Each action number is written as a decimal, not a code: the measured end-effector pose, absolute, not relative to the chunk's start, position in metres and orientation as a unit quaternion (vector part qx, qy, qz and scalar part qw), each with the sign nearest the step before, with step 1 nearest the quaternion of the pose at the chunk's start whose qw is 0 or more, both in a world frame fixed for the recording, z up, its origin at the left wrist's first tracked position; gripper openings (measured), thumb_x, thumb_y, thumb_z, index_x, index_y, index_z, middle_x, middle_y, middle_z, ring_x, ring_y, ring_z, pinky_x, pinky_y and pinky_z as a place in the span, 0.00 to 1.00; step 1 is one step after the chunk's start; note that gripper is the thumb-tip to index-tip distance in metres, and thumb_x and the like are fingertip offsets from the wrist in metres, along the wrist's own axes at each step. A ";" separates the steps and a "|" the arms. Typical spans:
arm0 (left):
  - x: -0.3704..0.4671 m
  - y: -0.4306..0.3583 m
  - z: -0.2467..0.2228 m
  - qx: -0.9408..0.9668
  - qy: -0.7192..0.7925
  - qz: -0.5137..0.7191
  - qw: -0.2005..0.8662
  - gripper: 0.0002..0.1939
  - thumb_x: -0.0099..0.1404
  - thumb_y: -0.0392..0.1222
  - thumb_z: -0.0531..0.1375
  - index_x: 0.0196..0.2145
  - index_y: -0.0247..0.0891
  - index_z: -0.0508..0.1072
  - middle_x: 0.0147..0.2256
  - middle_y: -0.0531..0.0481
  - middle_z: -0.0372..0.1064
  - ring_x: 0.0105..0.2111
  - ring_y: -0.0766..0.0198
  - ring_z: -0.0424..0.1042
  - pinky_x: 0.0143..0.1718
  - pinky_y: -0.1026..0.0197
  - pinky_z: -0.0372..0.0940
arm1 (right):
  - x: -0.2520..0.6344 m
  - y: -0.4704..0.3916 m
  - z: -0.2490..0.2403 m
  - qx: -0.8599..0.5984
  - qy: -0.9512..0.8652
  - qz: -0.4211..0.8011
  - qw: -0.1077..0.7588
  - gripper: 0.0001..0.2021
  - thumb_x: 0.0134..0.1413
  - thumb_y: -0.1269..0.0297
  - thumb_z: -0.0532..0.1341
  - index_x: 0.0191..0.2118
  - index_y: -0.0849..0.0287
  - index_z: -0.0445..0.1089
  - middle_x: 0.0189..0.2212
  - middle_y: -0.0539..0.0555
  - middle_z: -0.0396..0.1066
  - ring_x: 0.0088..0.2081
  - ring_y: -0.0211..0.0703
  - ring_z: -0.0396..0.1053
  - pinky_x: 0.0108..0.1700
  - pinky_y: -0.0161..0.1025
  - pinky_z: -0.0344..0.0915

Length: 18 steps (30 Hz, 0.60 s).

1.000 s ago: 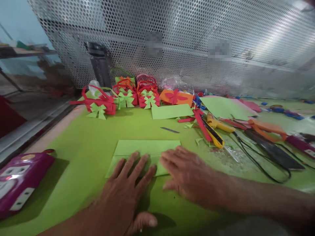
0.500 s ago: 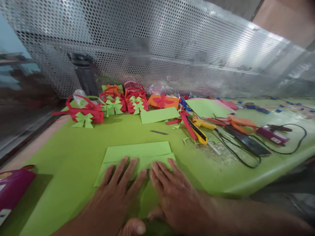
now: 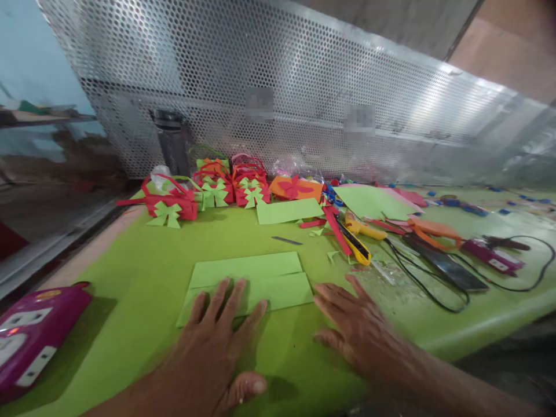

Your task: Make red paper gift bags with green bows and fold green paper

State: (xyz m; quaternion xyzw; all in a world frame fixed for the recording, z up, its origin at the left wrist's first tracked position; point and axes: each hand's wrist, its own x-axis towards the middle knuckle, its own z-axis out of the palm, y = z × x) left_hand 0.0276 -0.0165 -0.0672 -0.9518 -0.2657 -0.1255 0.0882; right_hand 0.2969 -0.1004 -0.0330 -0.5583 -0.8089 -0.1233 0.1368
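Note:
A folded light-green sheet, paper or thin foam, lies on the green tabletop. Its near flap is turned over toward the far edge. My left hand rests on the sheet's left half, fingers spread and pressing flat. Just off the sheet's right end is my right hand, palm down with its fingers stretched out and nothing in them. Beyond the sheet lies a thin grey blade. Farther back is a light-green strip.
Small red bags with green bows stand at the back left near a dark bottle. Rightward are a yellow cutter knife, a yellow glue gun, a black cable and a phone. A purple power strip sits at left.
My right hand has slid right, off the sheet, uncovering its right half. My left hand stays on the sheet. The whole view has shifted slightly.

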 end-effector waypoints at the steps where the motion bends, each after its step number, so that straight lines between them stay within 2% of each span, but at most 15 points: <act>1: 0.027 -0.016 -0.068 -0.954 -0.266 -0.114 0.082 0.48 0.53 0.76 0.45 0.65 0.49 0.45 0.63 0.34 0.46 0.60 0.29 0.46 0.51 0.31 0.50 | 0.296 -0.092 -0.026 -0.558 -0.810 -0.100 0.148 0.17 0.61 0.56 0.54 0.45 0.63 0.71 0.46 0.61 0.73 0.46 0.53 0.70 0.53 0.56 0.57; 3: 0.028 -0.014 -0.067 -0.954 -0.277 -0.094 0.063 0.46 0.55 0.74 0.46 0.65 0.50 0.44 0.63 0.34 0.45 0.61 0.29 0.45 0.51 0.29 0.50 | 0.290 -0.074 -0.012 -0.560 -0.809 -0.041 0.174 0.09 0.58 0.65 0.58 0.42 0.61 0.73 0.43 0.59 0.75 0.42 0.49 0.72 0.48 0.50 0.62; 5: 0.029 -0.012 -0.064 -0.952 -0.290 -0.088 0.039 0.45 0.56 0.73 0.46 0.65 0.50 0.43 0.64 0.34 0.43 0.61 0.29 0.43 0.52 0.27 0.49 | 0.281 -0.055 0.001 -0.554 -0.808 0.034 0.195 0.06 0.56 0.70 0.59 0.37 0.62 0.74 0.37 0.57 0.76 0.37 0.45 0.72 0.40 0.41 0.65; 7: 0.031 -0.012 -0.060 -0.949 -0.303 -0.082 0.013 0.44 0.58 0.71 0.46 0.65 0.50 0.41 0.65 0.35 0.40 0.62 0.29 0.41 0.53 0.26 0.46 | 0.270 -0.036 0.009 -0.541 -0.807 0.121 0.202 0.05 0.54 0.72 0.60 0.32 0.62 0.74 0.30 0.54 0.75 0.32 0.40 0.70 0.33 0.35 0.63; 10: 0.033 -0.013 -0.051 -0.948 -0.312 -0.063 -0.014 0.43 0.60 0.70 0.45 0.65 0.50 0.36 0.65 0.35 0.36 0.63 0.31 0.39 0.54 0.26 0.45 | 0.255 -0.017 0.009 -0.529 -0.796 0.223 0.193 0.05 0.53 0.74 0.60 0.30 0.62 0.73 0.25 0.50 0.73 0.27 0.35 0.67 0.28 0.31 0.59; 12: 0.033 -0.016 -0.046 -0.948 -0.313 -0.052 -0.021 0.43 0.60 0.69 0.45 0.65 0.49 0.34 0.65 0.34 0.35 0.63 0.31 0.38 0.54 0.26 0.46 | 0.248 -0.012 0.001 -0.528 -0.797 0.237 0.170 0.06 0.53 0.74 0.59 0.29 0.62 0.73 0.24 0.49 0.72 0.26 0.35 0.66 0.28 0.32 0.58; 14: 0.033 -0.018 -0.043 -0.949 -0.310 -0.048 -0.025 0.44 0.60 0.69 0.45 0.66 0.48 0.33 0.65 0.33 0.35 0.63 0.32 0.37 0.54 0.26 0.46 | 0.246 -0.015 -0.009 -0.519 -0.817 0.202 0.150 0.06 0.55 0.72 0.59 0.30 0.61 0.73 0.25 0.50 0.72 0.28 0.37 0.67 0.31 0.34 0.60; 18: 0.032 -0.018 -0.050 -0.950 -0.307 -0.065 -0.005 0.45 0.60 0.69 0.47 0.66 0.47 0.36 0.65 0.34 0.36 0.63 0.32 0.37 0.54 0.28 0.47 | 0.250 -0.035 -0.026 -0.457 -0.869 0.113 0.153 0.05 0.58 0.68 0.58 0.37 0.59 0.71 0.35 0.52 0.71 0.38 0.41 0.67 0.41 0.38 0.63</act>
